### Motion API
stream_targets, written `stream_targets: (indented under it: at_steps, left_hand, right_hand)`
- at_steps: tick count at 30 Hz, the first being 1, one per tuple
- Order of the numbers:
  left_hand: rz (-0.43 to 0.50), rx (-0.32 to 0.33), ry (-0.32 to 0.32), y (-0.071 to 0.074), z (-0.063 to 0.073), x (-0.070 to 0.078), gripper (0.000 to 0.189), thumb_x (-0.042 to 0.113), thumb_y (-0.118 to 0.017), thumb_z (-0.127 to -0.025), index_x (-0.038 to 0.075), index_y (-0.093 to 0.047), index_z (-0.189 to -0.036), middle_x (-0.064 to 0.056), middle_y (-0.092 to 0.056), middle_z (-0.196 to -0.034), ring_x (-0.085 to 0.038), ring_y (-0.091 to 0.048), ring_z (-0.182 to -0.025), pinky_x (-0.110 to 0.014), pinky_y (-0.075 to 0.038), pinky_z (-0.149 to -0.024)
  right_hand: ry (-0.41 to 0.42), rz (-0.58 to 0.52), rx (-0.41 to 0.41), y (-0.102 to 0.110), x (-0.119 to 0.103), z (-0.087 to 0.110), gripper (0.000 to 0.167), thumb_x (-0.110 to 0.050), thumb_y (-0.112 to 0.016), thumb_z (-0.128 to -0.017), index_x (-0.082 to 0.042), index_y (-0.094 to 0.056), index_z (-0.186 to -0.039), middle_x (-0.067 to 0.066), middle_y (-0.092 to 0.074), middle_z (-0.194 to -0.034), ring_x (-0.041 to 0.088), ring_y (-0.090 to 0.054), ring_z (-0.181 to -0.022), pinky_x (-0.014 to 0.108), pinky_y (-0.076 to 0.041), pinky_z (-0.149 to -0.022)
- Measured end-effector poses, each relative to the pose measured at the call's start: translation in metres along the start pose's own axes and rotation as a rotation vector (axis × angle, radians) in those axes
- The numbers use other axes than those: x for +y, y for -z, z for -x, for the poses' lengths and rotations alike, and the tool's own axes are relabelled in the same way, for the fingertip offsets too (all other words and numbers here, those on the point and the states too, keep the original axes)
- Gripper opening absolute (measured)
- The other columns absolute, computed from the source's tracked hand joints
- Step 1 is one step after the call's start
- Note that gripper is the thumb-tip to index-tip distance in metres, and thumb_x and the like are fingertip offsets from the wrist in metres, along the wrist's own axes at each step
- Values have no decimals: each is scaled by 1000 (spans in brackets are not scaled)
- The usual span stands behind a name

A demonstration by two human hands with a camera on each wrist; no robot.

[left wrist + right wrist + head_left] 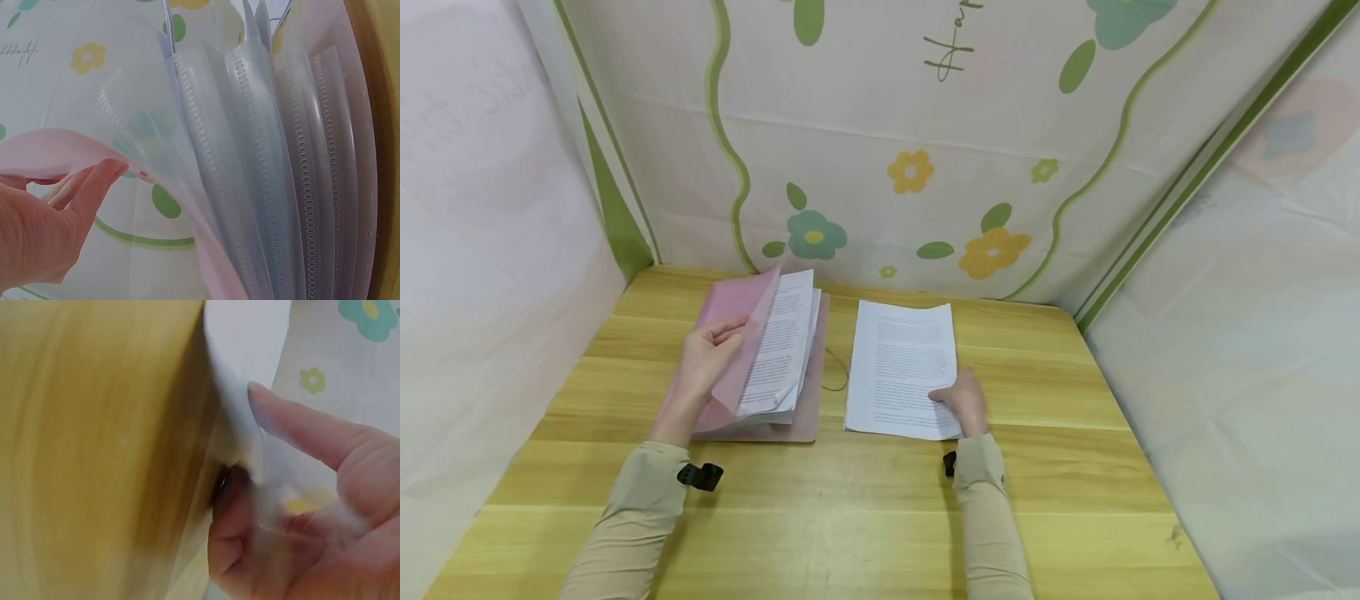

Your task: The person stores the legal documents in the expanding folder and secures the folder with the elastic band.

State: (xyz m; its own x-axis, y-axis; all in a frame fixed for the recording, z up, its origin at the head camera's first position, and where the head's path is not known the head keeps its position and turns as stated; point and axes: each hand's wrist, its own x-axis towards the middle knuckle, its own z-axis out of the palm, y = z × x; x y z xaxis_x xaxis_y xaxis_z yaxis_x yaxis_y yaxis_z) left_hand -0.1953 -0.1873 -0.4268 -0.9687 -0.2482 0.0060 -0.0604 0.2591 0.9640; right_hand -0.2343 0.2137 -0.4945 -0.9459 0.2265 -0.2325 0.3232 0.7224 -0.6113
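Observation:
A pink folder (820, 375) lies at the left of the table with its front cover (735, 298) partly raised. My left hand (703, 358) pinches that cover at its edge. Clear pocket pages (250, 156) fan out inside the folder in the left wrist view, and printed sheets (784, 333) show in them. To the folder's right lies a stack of printed paper (902, 358). With thumb and fingers, my right hand (966, 400) grips the stack's right edge. In the right wrist view, the paper (240, 356) bends upright between thumb and fingers, somewhat blurred.
A thin cord loop (837, 387) lies on the wooden table (820, 517) between folder and stack. Behind the table hangs a flowered cloth (850, 125), with pale cloth walls on the left and right. Each wrist wears a small black camera (702, 477).

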Motion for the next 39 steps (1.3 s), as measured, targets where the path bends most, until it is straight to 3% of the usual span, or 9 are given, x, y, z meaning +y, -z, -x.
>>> stream_targets:
  at_steps: [4,7,13,17,23,26,30,37,39]
  left_hand:
    - [4,-1,2,0,1,-1,41,8,-53,-92,1,-63,-131,-25,-65,-125,17,-54,-80,-4,-45,-72]
    - [7,-2,9,0,1,-1,41,9,-53,-92,2,-63,-131,-25,-65,-126,18,-54,-80,-4,-44,-72]
    - [0,-8,8,1,2,-1,41,10,-53,-92,3,-63,-131,-25,-65,-126,17,-53,-80,-4,-44,-72]
    - [-3,-11,9,2,3,-1,41,10,-53,-92,4,-63,-131,-24,-65,-126,16,-53,-80,-4,-44,-71]
    - [-3,-12,11,2,3,-2,41,11,-53,-93,4,-63,-132,-23,-65,-126,16,-53,-80,-4,-44,-72]
    - [3,-16,11,2,2,-3,41,10,-53,-93,4,-63,-132,-23,-65,-127,17,-53,-81,-3,-44,-73]
    - [2,-16,11,2,1,-4,42,10,-52,-93,3,-62,-133,-23,-65,-128,20,-53,-82,-2,-43,-75]
    - [9,-12,5,1,-2,-4,42,9,-52,-92,1,-62,-132,-25,-63,-128,21,-53,-82,-2,-44,-76]
    - [14,-13,8,1,-2,-4,41,10,-53,-93,1,-62,-132,-25,-63,-128,21,-54,-82,-2,-44,-76]
  right_hand:
    - [4,-54,-23,0,2,1,70,-7,-78,-76,16,-41,-131,33,-57,-120,44,-61,-106,50,-53,-90]
    - [14,-59,-26,2,4,1,61,-9,-76,-79,15,-46,-126,33,-58,-119,43,-61,-104,49,-53,-90]
    - [19,-94,-79,12,10,3,45,-17,-54,-95,10,-48,-131,33,-54,-134,43,-57,-116,51,-49,-97]
    - [9,-154,-111,18,13,3,47,-17,-50,-97,5,-46,-138,31,-54,-135,38,-60,-112,43,-53,-89]
    - [-13,-342,-152,25,20,3,43,-15,-52,-99,1,-46,-139,24,-65,-114,19,-67,-80,29,-55,-65]
    - [-16,-416,-159,30,24,3,42,-14,-51,-100,1,-45,-139,12,-68,-98,11,-63,-69,27,-52,-61]
    - [-3,-473,-149,34,26,4,41,-12,-51,-99,2,-46,-138,-1,-64,-74,5,-47,-50,23,-40,-49]
    - [30,-504,-166,28,13,9,34,-11,-55,-97,1,-52,-129,-5,-62,-66,7,-47,-47,24,-38,-47]
    - [34,-507,-184,23,9,9,33,-11,-56,-97,0,-53,-128,-4,-60,-63,7,-40,-44,24,-33,-44]
